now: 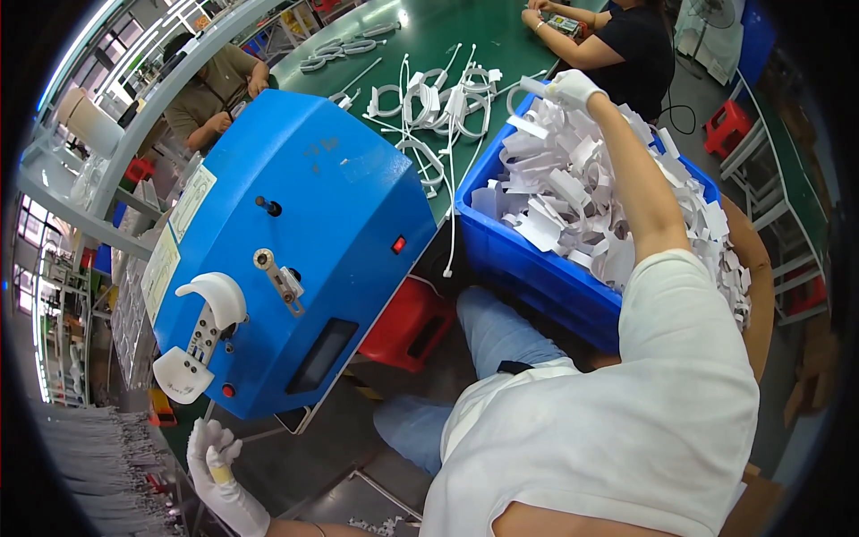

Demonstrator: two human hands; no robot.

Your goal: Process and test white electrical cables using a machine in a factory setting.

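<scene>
Green table (447,25), red stool (407,327), grey floor (300,470)
Left hand (213,465) half-curled, empty; right hand (574,89) over blue bin (537,279), grip unclear.

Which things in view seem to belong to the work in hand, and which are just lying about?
Likely part of the work:
blue machine, near the left hand
blue crate
white curled strips, by the right hand
white coiled cables on the green table

Seemingly just lying about:
near red stool
far red stool
fan
</scene>
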